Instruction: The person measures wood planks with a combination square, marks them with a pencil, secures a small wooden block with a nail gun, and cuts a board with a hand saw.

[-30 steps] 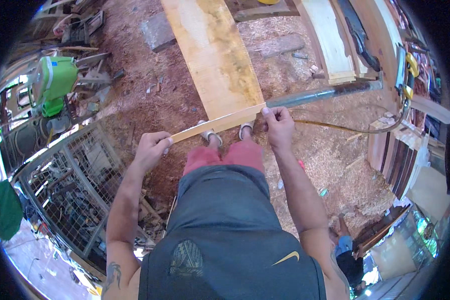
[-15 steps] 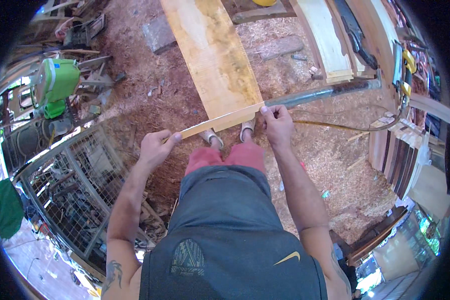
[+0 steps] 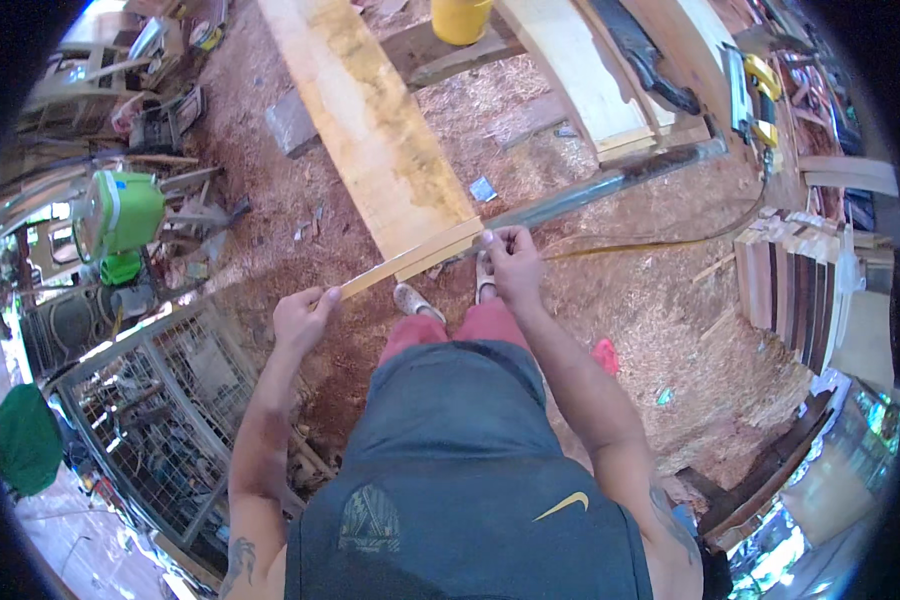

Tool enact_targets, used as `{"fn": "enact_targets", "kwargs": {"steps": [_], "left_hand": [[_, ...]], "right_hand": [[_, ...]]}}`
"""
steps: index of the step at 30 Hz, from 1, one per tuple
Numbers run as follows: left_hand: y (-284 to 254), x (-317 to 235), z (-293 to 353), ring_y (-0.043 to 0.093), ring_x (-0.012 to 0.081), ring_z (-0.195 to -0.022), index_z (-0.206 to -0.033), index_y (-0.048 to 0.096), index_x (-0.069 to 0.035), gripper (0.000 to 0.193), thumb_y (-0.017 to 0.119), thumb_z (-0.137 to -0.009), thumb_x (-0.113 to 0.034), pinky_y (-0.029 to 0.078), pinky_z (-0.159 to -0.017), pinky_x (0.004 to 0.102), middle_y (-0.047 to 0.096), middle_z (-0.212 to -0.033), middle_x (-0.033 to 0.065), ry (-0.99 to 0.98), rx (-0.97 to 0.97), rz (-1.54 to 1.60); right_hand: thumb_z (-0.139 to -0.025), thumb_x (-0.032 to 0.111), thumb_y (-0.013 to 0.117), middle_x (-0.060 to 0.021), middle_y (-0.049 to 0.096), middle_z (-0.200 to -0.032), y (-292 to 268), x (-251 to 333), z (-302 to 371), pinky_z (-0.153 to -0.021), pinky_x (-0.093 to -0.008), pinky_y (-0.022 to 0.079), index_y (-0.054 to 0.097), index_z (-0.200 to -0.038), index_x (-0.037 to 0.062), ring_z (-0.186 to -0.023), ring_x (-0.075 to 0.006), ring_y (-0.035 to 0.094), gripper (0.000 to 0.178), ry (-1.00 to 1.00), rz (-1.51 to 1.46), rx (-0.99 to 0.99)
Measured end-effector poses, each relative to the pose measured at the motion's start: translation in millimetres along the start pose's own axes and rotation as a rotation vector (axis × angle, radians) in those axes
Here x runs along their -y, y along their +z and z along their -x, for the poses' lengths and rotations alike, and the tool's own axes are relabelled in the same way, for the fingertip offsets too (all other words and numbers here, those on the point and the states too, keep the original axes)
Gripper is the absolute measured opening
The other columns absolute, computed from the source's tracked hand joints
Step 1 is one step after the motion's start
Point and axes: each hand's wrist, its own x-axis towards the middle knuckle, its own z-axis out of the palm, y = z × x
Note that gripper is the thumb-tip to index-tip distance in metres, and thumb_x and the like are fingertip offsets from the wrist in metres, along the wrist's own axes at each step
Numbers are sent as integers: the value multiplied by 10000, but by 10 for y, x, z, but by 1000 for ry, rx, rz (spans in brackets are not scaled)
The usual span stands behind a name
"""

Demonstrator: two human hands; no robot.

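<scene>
- Strip (image 3: 373, 278) is clamped at left end by left grip (image 3: 305, 318), at right end by right grip (image 3: 513, 264).
- Strip is held across near end of plank (image 3: 375, 135); contact can't be told.

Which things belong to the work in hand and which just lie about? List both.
In use, it seems:
- Narrow yellowish wooden strip, held by left hand and right hand
- Long, wide yellowish wooden board, nearest it

Apparently lying about:
- Round yellow bucket
- Bright green plastic container
</scene>
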Motion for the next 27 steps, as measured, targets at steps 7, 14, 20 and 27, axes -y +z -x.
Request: {"fn": "enact_targets", "kwargs": {"steps": [7,14,20,27], "left_hand": [[61,176,4,568,287,-585,-792,714,-57,512,629,-920,-545,437,-596,415,572,-612,160,-50,18,6],[58,113,-1,518,222,-561,-723,667,-18,550,622,-935,-523,403,-566,388,526,-574,130,-50,23,64],[131,239,-91,456,165,-549,-689,617,0,515,633,-941,-448,370,-545,378,468,-558,89,43,-34,100],[34,170,-42,522,172,-579,-798,703,-5,447,665,-915,-434,416,-579,395,535,-590,125,-38,-27,80]], "right_hand": [[-891,291,784,-38,647,-754,-3,164,77,-598,-297,493,615,-989,0,-663,-91,571,350,-17,-140,72],[-851,360,812,-67,661,-749,79,130,-107,-632,-333,517,614,-993,15,-684,-138,620,422,49,44,140],[-842,446,793,-72,645,-720,-69,234,-205,-648,-361,528,613,-984,30,-682,-161,631,474,-102,137,118],[-901,116,692,-55,624,-886,-1201,1343,-725,-665,-315,507,629,-1018,26,-762,-153,601,161,-520,51,-196]]}}
